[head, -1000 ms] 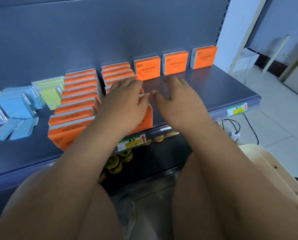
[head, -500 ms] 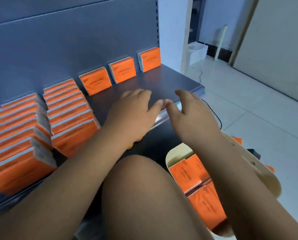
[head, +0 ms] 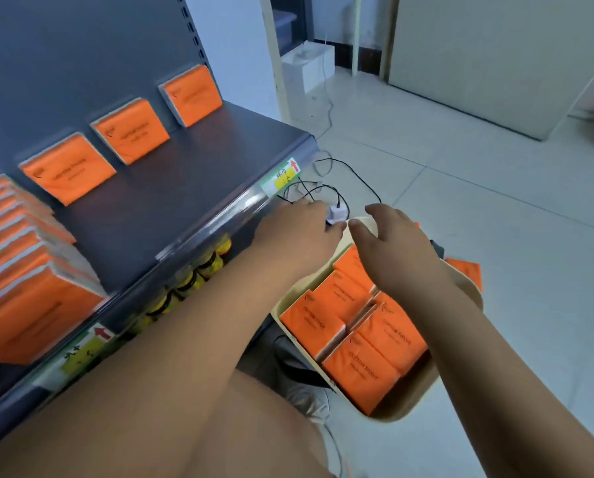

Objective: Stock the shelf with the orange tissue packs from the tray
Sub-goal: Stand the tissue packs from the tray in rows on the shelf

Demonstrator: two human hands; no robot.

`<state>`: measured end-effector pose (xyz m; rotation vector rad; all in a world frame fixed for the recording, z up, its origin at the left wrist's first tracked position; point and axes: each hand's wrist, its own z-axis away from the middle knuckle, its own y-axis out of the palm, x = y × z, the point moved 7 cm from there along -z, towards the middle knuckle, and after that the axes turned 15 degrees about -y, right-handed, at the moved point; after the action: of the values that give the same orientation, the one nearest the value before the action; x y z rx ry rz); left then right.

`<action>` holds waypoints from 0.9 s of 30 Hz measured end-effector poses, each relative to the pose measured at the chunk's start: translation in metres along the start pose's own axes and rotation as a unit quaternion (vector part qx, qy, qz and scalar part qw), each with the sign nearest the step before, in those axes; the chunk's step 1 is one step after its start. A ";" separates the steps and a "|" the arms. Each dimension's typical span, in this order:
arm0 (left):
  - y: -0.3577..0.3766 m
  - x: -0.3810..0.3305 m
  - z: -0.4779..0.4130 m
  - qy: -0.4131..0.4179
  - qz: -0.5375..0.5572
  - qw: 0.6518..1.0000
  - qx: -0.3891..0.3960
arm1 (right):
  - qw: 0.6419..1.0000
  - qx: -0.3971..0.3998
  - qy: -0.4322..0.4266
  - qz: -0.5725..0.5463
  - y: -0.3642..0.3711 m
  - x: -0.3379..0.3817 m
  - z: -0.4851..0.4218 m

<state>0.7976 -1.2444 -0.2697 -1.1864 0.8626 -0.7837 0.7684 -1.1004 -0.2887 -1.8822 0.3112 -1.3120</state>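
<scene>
Pale floor tiles [head: 516, 188], tray [head: 404, 414] lower right: orange tissue packs [head: 361, 369] lie just below right hand [head: 390, 244], nearer than left hand [head: 299, 232]; all fingers loose, empty.

2 price labels, both with red arrows: right price label [head: 282, 175], left price label [head: 85, 348]. Yellow jars [head: 185, 288] lined up beneath. Black cables [head: 340, 165] and white plug [head: 337, 212] on tiled floor [head: 495, 219]. White box [head: 307, 69] by the wall.
</scene>
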 end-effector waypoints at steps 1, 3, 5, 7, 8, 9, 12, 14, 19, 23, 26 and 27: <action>0.013 -0.004 -0.004 -0.005 -0.007 1.000 0.030 | 1.000 0.007 0.016 0.003 0.001 -0.013 0.001; 0.043 -0.010 -0.013 -0.014 -0.037 0.995 0.095 | 0.999 0.021 0.047 0.012 0.006 -0.039 0.003; 0.074 -0.013 -0.019 -0.015 -0.078 0.984 0.159 | 0.997 0.030 0.074 0.011 0.012 -0.062 0.007; 0.100 -0.013 -0.022 -0.021 -0.098 0.969 0.226 | 0.994 0.042 0.099 0.004 0.020 -0.083 0.011; 0.111 -0.012 -0.022 -0.028 -0.098 0.962 0.255 | 0.993 0.052 0.109 0.003 0.025 -0.093 0.012; 0.119 -0.010 -0.022 -0.034 -0.094 0.955 0.278 | 0.991 0.064 0.119 0.000 0.031 -0.101 0.013; 0.137 -0.003 -0.025 -0.058 -0.083 0.944 0.313 | 0.986 0.089 0.142 -0.003 0.047 -0.126 0.013; 0.151 0.007 -0.030 -0.078 -0.087 0.940 0.321 | 0.982 0.110 0.156 0.006 0.057 -0.142 0.013; 0.188 0.032 -0.036 -0.073 -0.194 0.931 0.300 | 0.959 0.211 0.176 0.063 0.083 -0.171 0.026; 0.202 0.030 -0.038 -0.046 -0.220 0.929 0.293 | 0.941 0.276 0.156 0.115 0.097 -0.176 0.036; 0.208 0.028 -0.036 -0.048 -0.181 0.933 0.308 | 0.915 0.341 0.170 0.131 0.100 -0.176 0.044; 0.209 0.028 -0.036 -0.051 -0.168 0.932 0.315 | 0.908 0.359 0.172 0.129 0.102 -0.177 0.046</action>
<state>0.7927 -1.2420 -0.4839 -0.7886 0.2708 -1.1601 0.7559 -1.0388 -0.4880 -0.9598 0.2026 -1.3296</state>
